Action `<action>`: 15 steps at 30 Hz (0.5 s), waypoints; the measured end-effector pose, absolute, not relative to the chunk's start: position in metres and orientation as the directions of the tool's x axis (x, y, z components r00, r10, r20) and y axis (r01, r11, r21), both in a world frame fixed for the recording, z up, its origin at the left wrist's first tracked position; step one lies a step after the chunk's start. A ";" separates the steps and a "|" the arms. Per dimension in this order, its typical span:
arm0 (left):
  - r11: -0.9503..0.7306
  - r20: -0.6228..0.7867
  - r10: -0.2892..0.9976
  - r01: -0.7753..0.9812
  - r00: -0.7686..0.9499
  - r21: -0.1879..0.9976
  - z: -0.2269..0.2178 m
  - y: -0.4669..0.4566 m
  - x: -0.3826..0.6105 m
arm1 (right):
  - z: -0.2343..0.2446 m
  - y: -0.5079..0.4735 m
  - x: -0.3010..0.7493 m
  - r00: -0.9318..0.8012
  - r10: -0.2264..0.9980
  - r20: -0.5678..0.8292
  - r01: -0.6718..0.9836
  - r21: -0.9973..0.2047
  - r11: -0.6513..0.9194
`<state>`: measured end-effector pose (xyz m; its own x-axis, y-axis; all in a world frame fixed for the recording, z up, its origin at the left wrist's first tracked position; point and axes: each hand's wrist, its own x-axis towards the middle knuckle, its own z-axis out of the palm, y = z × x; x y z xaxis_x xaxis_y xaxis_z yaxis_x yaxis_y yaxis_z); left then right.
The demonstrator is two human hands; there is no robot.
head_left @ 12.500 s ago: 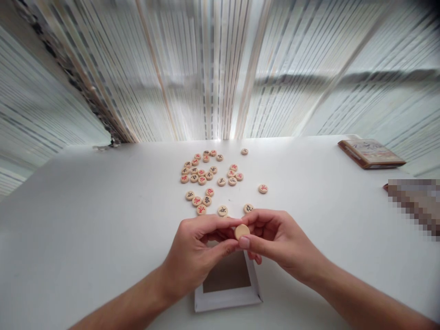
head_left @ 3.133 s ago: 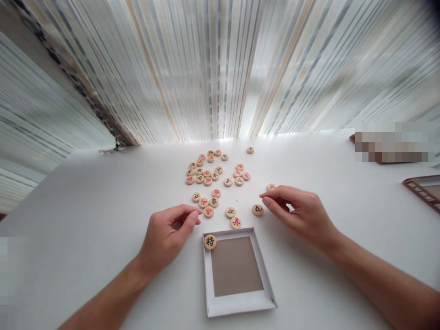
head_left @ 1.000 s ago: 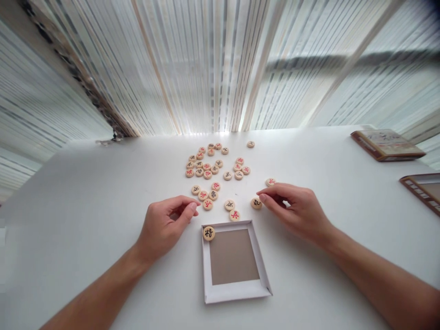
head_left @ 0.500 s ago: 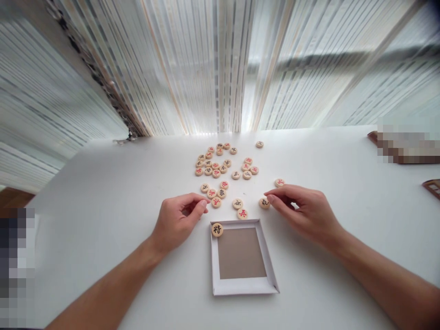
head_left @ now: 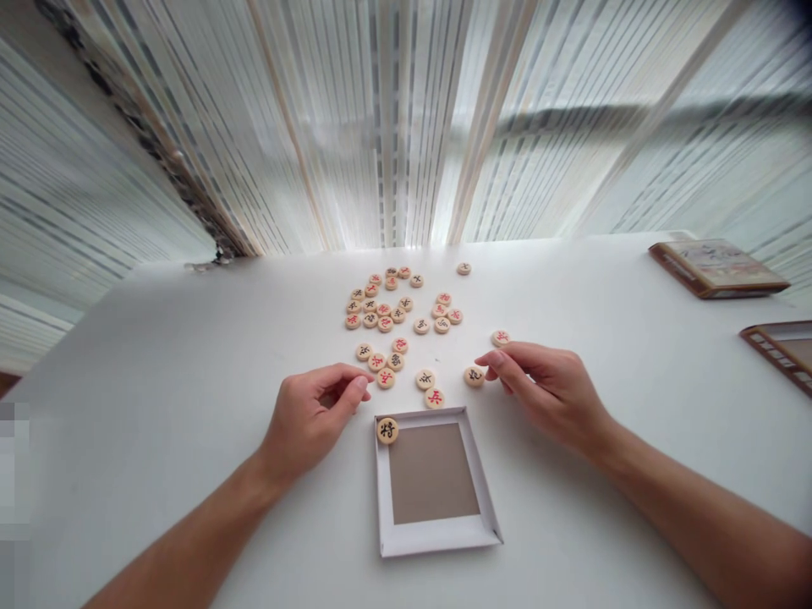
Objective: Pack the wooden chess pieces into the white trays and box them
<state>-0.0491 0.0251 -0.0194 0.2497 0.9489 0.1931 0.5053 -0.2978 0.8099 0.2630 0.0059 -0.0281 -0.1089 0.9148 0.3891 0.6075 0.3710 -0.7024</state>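
Observation:
My right hand [head_left: 542,381] hovers low over the table, its thumb and forefinger slightly apart beside a wooden xiangqi piece with a black character [head_left: 474,376]. The forefinger is at the piece's edge; I cannot tell whether it touches. My left hand [head_left: 317,406] is loosely closed, thumb near fingertips with nothing visible between them, next to a red-marked piece [head_left: 386,378]. Between the hands lie a black-marked piece [head_left: 425,379] and a red-marked piece [head_left: 435,398]. A shallow white box [head_left: 437,541] with a brown panel has a larger black-marked piece [head_left: 386,430] at its far left corner.
Several more round pieces [head_left: 384,323] lie scattered beyond the hands on the white table [head_left: 266,330]. One red-marked piece [head_left: 501,337] lies behind my right hand. Two flat boxes [head_left: 716,266] [head_left: 780,347] are at the right. A striped curtain [head_left: 355,127] hangs behind.
The view has turned slightly right, showing more of the two flat boxes. My right hand's fingertips have moved a little back from the black-marked piece. The pieces stay in place.

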 end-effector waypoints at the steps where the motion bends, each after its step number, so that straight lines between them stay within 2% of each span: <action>1: -0.301 0.198 0.948 0.504 0.249 0.809 -0.019 0.025 -0.049 | -0.029 0.006 0.263 -0.108 0.915 0.390 0.607 -0.702 0.371; 15: -0.282 0.185 0.955 0.517 0.232 0.809 -0.021 0.024 -0.050 | -0.031 0.004 0.264 -0.113 0.918 0.381 0.624 -0.692 0.364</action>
<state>-0.0496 0.0245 -0.0206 0.2317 0.9551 0.1846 0.5165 -0.2816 0.8086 0.2645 0.0044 -0.0312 -0.1130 0.9177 0.3808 0.6237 0.3639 -0.6918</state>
